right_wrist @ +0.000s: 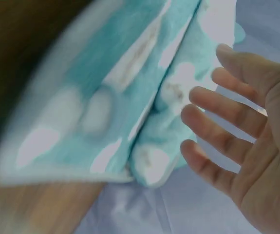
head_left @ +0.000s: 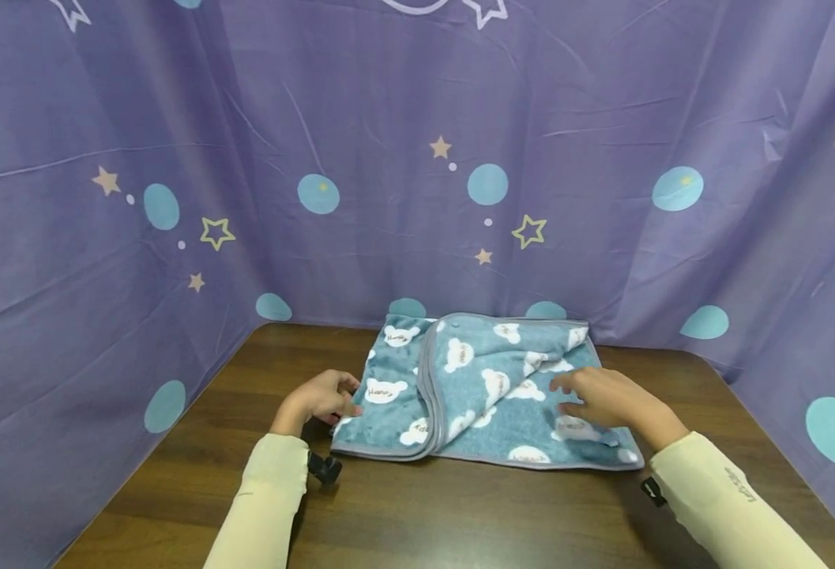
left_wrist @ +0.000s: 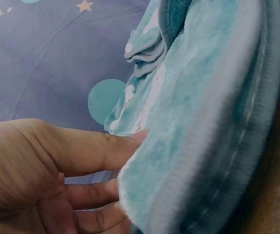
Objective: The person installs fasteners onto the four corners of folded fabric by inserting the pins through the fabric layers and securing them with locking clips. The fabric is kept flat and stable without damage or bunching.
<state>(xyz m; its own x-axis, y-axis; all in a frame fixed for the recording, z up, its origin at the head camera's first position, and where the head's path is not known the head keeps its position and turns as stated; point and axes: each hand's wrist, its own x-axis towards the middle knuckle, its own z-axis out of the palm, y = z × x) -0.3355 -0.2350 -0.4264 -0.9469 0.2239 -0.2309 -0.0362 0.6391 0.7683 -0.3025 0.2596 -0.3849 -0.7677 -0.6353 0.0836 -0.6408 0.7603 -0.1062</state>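
A teal fleece blanket [head_left: 481,439] with white bear heads and grey trim lies folded on the table, its left part doubled and a flap folded across the middle. My left hand [head_left: 320,397] is at its left edge. In the left wrist view the thumb [left_wrist: 98,150] lies on top of the cloth and the other fingers reach behind the edge, pinching it. Over the right part of the blanket hovers my right hand [head_left: 611,397]. Its fingers [right_wrist: 222,109] are spread and loosely bent, with nothing held, in the right wrist view.
The brown wooden table [head_left: 481,514] extends in front of and on both sides of the blanket. A purple curtain [head_left: 389,111] with stars and blue spots hangs behind and along the sides. Black straps [head_left: 323,468] sit on both wrists over cream sleeves.
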